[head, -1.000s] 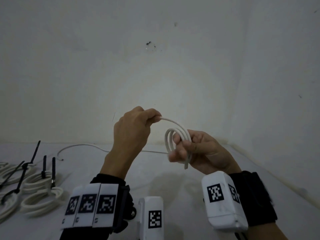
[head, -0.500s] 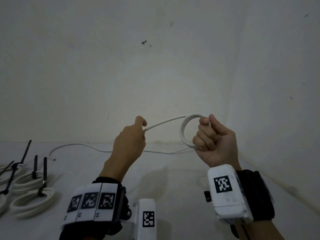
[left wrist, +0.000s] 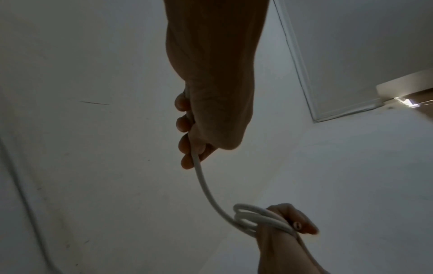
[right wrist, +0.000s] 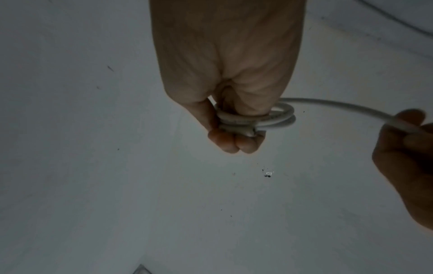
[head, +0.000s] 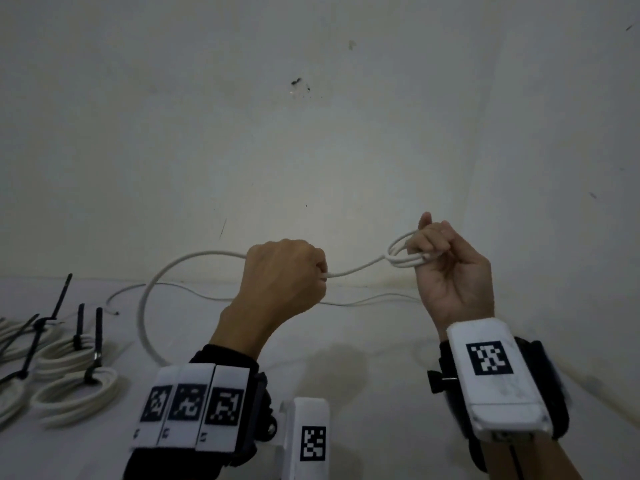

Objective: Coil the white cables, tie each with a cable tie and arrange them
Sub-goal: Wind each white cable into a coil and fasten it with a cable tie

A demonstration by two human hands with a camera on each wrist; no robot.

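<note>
A white cable (head: 356,268) runs in the air between both hands. My right hand (head: 446,261) is raised on the right and grips a small coil (head: 403,254) of a few loops of it; the right wrist view shows the coil (right wrist: 257,118) wrapped at the fingers. My left hand (head: 287,271) makes a fist round the cable's free length, a short way left of the coil. Behind the left hand the cable arcs up and loops down to the table (head: 145,306). In the left wrist view the cable (left wrist: 203,185) leaves my fist toward the coil (left wrist: 255,216).
Several finished white coils (head: 72,393) tied with black cable ties (head: 98,337) lie on the white table at the left. A thin white wire (head: 346,303) lies along the back by the wall. A wall corner stands close on the right.
My hands have drawn apart: the right hand with the coil rose and went right, the left slid back along the cable, which now forms a large loop to the left.
</note>
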